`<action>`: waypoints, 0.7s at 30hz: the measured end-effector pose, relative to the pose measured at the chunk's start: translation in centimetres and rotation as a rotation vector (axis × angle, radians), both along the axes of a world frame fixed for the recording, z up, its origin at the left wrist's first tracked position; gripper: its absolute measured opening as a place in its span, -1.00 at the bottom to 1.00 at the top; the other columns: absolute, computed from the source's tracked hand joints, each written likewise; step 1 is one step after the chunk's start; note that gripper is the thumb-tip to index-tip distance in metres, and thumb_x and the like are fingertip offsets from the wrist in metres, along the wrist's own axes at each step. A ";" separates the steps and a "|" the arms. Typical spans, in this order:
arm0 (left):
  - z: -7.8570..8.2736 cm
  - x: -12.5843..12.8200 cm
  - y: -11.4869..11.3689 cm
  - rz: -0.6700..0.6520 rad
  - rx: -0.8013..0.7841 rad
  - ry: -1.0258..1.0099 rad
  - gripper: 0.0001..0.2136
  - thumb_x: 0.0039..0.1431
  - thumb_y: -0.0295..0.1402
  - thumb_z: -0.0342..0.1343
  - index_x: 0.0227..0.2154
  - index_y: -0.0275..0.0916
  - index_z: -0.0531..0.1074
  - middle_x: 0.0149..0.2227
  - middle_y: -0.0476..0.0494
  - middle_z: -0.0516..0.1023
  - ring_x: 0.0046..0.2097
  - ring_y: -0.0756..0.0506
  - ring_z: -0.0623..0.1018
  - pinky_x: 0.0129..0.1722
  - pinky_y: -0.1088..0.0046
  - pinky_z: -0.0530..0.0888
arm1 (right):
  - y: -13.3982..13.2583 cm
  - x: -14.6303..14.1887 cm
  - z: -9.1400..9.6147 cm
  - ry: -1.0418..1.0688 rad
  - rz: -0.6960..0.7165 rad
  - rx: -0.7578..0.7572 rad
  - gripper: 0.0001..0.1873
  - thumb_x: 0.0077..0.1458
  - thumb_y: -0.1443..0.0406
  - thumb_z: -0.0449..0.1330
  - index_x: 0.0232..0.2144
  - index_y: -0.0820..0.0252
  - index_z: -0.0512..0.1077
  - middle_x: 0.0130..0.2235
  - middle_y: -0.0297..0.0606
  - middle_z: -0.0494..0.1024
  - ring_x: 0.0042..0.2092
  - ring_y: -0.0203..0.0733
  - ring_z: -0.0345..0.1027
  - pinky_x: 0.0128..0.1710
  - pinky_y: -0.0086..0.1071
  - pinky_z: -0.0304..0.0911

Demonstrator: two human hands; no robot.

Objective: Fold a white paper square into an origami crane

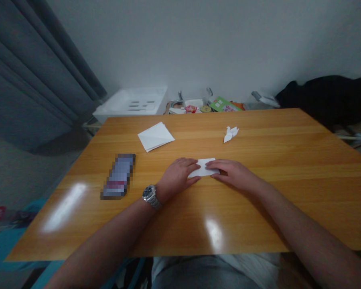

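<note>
A small folded strip of white paper (203,167) lies on the wooden table in front of me. My left hand (180,174) grips its left end, with the fingers on top and the thumb at the near edge. On the right end, my right hand (230,171) holds the paper in the same way, fingertips pressing on it and thumb at the near side. Part of the paper at each end is hidden under the fingers. Beyond my right hand stands a white paper crane (231,134). A stack of white paper sheets (155,136) lies beyond my left hand.
A blurred-out phone (118,176) lies to the left on the table (258,148). Behind the far edge are a white foam tray (135,102), a green packet (224,104) and other small items. Black cloth (325,96) is at the right; a grey curtain (33,72) hangs at the left.
</note>
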State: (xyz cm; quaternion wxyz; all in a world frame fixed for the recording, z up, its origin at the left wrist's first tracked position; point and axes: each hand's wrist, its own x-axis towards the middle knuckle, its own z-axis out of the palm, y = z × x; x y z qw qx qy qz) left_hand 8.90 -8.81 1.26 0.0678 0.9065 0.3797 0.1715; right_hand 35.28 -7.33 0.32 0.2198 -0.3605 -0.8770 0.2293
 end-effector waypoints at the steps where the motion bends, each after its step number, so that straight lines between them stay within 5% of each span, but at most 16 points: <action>1: -0.1 0.0 0.0 -0.002 0.000 -0.004 -0.67 0.31 -0.16 0.12 0.04 -0.20 0.46 0.12 -0.23 0.49 0.11 -0.21 0.49 0.17 0.14 0.38 | 0.0 0.0 0.0 0.003 -0.006 0.005 -0.63 0.18 0.36 0.25 0.04 0.01 0.52 0.07 -0.19 0.58 0.08 -0.03 0.48 0.12 -0.06 0.37; 12: -0.2 0.3 0.2 -0.013 0.037 0.035 -0.68 0.31 -0.22 0.11 0.05 -0.25 0.45 0.09 -0.26 0.54 0.06 -0.21 0.54 0.13 0.18 0.43 | -0.2 -0.4 0.8 -0.009 0.033 0.052 -0.81 0.25 0.33 0.17 -0.17 0.09 0.58 -0.02 -0.18 0.62 -0.02 -0.08 0.52 0.02 -0.17 0.41; 21: 0.3 0.4 0.1 -0.025 0.038 0.053 -0.72 0.34 -0.26 0.06 0.02 -0.25 0.47 0.04 -0.25 0.56 0.03 -0.21 0.56 0.08 0.21 0.46 | 0.1 -0.4 0.2 0.004 0.080 0.092 -0.81 0.20 0.29 0.26 -0.13 0.12 0.56 0.02 -0.12 0.56 0.04 -0.06 0.45 0.07 -0.15 0.36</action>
